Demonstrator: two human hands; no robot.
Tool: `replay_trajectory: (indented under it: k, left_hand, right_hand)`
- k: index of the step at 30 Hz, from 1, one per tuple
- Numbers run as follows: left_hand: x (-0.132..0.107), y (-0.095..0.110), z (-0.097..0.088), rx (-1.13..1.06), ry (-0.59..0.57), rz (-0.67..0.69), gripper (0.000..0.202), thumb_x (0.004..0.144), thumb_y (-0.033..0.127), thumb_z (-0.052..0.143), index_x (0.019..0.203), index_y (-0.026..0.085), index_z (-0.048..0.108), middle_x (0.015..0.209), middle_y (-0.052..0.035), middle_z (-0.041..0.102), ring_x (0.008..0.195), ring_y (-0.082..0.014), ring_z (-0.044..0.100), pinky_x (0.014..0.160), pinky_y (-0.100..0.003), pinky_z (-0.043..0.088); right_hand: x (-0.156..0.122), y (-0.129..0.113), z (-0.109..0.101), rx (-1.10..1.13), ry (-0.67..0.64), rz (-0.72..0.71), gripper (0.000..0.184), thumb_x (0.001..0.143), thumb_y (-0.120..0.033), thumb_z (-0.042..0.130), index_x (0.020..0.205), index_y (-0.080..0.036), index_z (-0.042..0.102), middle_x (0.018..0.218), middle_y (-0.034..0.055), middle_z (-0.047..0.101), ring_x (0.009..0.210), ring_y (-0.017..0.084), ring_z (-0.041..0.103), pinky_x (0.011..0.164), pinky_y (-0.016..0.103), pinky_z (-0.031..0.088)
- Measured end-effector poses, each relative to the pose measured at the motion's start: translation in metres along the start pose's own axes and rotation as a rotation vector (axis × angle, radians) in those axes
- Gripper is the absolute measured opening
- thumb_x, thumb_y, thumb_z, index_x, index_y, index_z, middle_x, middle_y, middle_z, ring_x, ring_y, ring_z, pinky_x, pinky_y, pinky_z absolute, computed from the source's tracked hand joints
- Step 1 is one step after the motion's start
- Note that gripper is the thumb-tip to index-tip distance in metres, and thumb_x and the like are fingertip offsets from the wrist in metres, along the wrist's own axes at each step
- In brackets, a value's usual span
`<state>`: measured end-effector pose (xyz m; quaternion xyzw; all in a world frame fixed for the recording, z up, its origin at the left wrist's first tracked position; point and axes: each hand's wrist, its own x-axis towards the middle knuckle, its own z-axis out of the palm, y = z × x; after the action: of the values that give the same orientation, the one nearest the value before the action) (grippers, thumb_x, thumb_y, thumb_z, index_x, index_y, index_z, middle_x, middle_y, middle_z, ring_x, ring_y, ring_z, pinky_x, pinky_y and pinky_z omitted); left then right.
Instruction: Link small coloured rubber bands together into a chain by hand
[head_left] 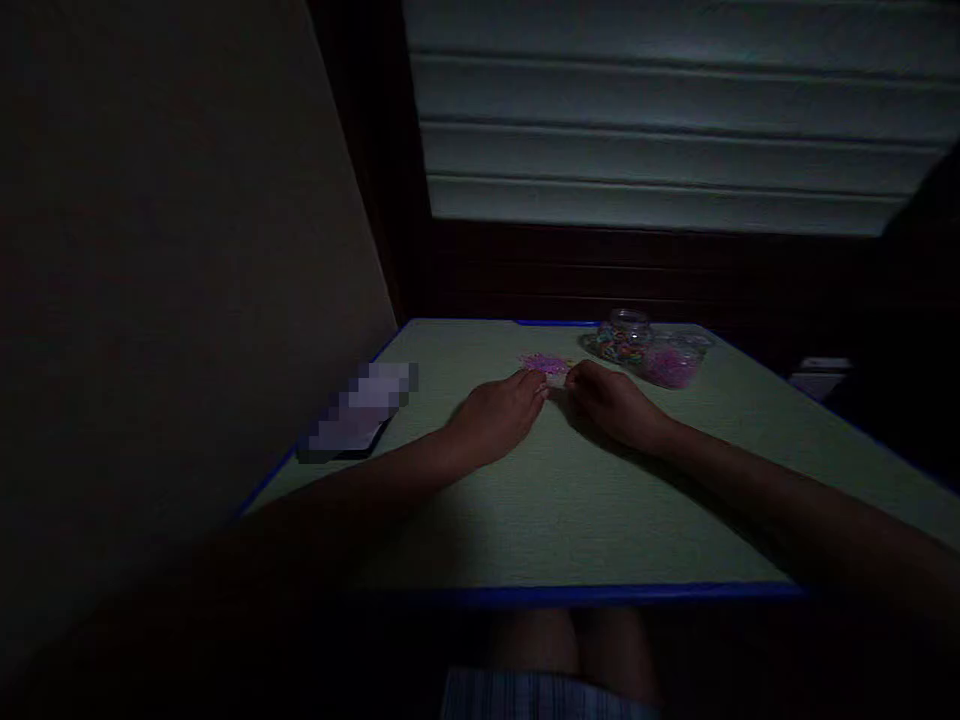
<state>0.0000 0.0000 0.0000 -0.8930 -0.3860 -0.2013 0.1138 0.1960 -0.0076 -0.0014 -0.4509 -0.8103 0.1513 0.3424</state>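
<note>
No text, label or sign is readable.

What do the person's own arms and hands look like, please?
The bare left forearm and bare right forearm have no sleeves, and the bare left hand and bare right hand show no gloves or bracelets. Dim light hides any small markings.

We are holding both bare arms [375, 468] stretched forward over the counter [570, 530], our left hand [496, 417] and right hand [615, 405] lying palm-down, fingers curled, fingertips almost meeting nearer its far edge.
</note>
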Motion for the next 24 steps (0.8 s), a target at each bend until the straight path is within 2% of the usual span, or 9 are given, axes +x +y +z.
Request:
replay_trajectory:
  k: [11,17,24]
  left_hand:
    - [-0.0010,-0.0021,-0.0008,-0.062,-0.049,0.014,0.028,0.095,0.026,0.026,0.107,0.016,0.049,0.100,-0.0068,0.062,0.087,-0.0187,0.062,0.075,-0.031,0.047]
    - [-0.0010,-0.0025,-0.0003,-0.056,-0.063,0.005,0.030,0.095,0.027,0.024,0.105,0.016,0.050,0.097,-0.0077,0.062,0.081,-0.0191,0.061,0.071,-0.032,0.046]
    - [-0.0007,-0.0025,-0.0010,-0.049,-0.084,-0.006,0.028,0.095,0.026,0.025,0.105,0.016,0.050,0.100,-0.0074,0.062,0.083,-0.0190,0.061,0.072,-0.031,0.046]
  right_hand:
    - [-0.0001,-0.0056,0.0021,0.000,-0.013,-0.078,0.008,0.086,-0.022,0.039,0.081,-0.019,0.045,0.072,0.0008,0.053,0.063,0.012,0.046,0.061,0.024,0.034]
    - [0.0007,-0.0059,0.0022,-0.013,-0.020,-0.061,0.009,0.086,-0.021,0.039,0.083,-0.019,0.047,0.070,0.0006,0.053,0.061,0.012,0.046,0.060,0.023,0.034]
    - [-0.0001,-0.0059,0.0016,-0.001,-0.013,-0.064,0.011,0.087,-0.025,0.040,0.084,-0.018,0.048,0.071,0.0005,0.053,0.061,0.011,0.046,0.059,0.023,0.035]
